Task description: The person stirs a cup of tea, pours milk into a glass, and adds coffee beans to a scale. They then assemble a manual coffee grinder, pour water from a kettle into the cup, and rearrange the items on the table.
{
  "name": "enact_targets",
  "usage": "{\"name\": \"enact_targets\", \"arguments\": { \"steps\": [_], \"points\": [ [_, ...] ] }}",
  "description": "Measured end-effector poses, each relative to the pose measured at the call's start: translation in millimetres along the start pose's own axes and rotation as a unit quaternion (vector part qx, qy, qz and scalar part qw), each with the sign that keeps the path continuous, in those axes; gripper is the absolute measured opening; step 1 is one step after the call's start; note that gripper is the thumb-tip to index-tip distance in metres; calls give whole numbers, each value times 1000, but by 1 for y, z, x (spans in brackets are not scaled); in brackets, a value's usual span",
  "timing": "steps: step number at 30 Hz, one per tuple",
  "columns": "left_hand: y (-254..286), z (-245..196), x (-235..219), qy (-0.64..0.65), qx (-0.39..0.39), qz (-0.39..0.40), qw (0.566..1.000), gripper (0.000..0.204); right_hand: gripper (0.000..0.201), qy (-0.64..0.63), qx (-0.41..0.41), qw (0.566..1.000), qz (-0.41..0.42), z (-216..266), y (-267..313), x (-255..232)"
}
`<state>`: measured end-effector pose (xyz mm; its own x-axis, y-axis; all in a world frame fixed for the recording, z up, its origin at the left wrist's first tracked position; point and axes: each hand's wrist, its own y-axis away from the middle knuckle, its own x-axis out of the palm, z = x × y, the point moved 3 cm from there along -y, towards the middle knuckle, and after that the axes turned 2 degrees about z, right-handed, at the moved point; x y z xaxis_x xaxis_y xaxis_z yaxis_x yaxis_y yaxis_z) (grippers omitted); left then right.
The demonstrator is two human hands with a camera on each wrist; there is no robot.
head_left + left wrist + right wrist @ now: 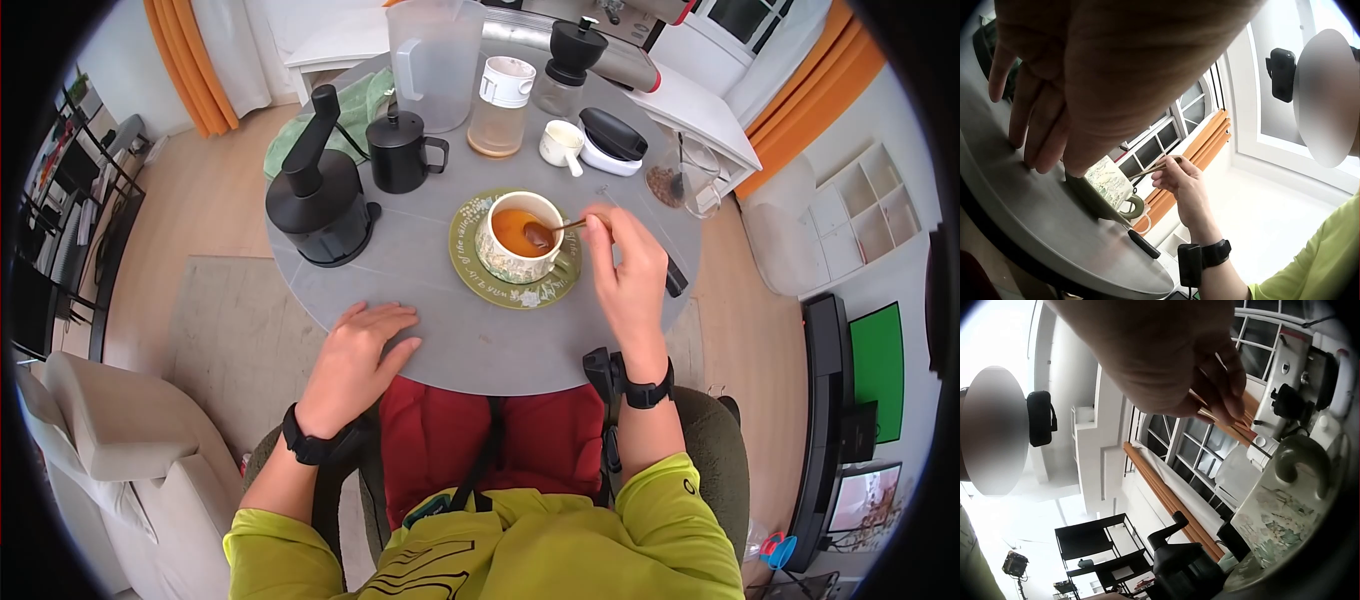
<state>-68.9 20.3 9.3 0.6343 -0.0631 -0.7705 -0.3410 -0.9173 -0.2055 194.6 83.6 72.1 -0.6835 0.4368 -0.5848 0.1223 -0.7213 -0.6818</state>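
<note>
A floral cup point(507, 264) of amber-brown liquid stands on a green saucer point(465, 275) with lettering round its rim. My right hand point(628, 270) pinches the thin handle of a spoon point(540, 235) between thumb and fingers, to the right of the cup. The spoon's bowl lies inside the cup, over or in the liquid. In the right wrist view the cup's green handle point(1300, 459) shows below the fingers. My left hand point(362, 355) rests palm down on the near left table edge, fingers extended, holding nothing.
Left on the grey table point(440, 350) stand a black crank-handled appliance point(318, 220) and a black lidded pot point(396, 160). Behind are a clear pitcher point(435, 75), a white-topped container point(497, 120) and a hand grinder point(572, 65). A small white cup point(560, 145) and glass carafe point(680, 185) stand right.
</note>
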Motion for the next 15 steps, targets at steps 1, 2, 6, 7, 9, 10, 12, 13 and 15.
{"name": "enact_targets", "arguments": {
  "steps": [1, 2, 6, 7, 9, 10, 12, 13, 15],
  "points": [
    [0, 0, 0, -1, 0, -1, 1000, 22, 9, -12, 1, 1000, 6, 1, 1, -1],
    [0, -1, 0, -1, 1, 0, 1000, 22, 9, -24, 3, 1000, 12, 2, 2, -2],
    [0, -1, 0, -1, 2, -2, 1000, 22, 10, -107, 44, 993, 34, 2, 5, 5],
    [0, -1, 0, -2, 2, -3, 1000, 21, 10, -124, 50, 990, 41, 1, 6, 9],
    [0, 0, 0, -5, 5, 0, 1000, 22, 11, -140, 56, 987, 46, 1, 5, 14],
    [0, 1, 1, -8, 7, 3, 1000, 23, 12, -148, 59, 986, 46, 1, 4, 15],
    [0, 0, 0, -7, 6, 4, 1000, 23, 12, -154, 63, 985, 44, -3, 3, 17],
    [0, -1, 0, -5, 3, 4, 1000, 23, 13, -147, 58, 987, 37, -5, 2, 17],
    [0, -2, -1, -2, 1, 2, 1000, 22, 13, -140, 53, 988, 29, -8, 0, 17]
  ]
}}
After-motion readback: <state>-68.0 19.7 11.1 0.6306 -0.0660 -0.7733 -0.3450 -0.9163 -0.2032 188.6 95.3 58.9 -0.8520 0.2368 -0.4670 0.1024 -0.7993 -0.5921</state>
